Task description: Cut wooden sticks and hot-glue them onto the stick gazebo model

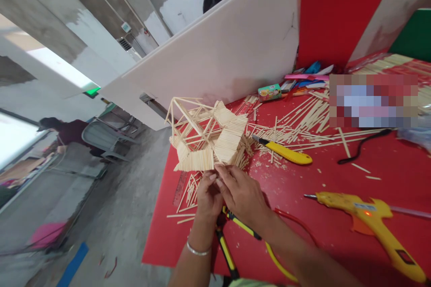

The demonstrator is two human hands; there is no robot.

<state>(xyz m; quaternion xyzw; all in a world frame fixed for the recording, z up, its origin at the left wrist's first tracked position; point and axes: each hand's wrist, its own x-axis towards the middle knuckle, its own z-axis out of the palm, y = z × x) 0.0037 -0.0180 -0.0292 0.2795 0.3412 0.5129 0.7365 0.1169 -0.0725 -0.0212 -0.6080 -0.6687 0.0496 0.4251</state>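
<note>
A model built of thin wooden sticks stands at the table's left side, with an open frame on top and slatted panels around it. Just at its near edge, my left hand has its fingers curled together, a bracelet on the wrist. My right hand is bent over beside it, fingertips pressed together close to the left fingers and the model's lower edge. Whatever lies between the fingertips is too small or hidden to name. Below my hands lie yellow-and-black handled pliers, partly covered by the right hand and forearm.
On the red table are a yellow utility knife, a yellow glue gun with its light on, and scattered loose sticks. A small green box stands before the white partition. A person sits far left.
</note>
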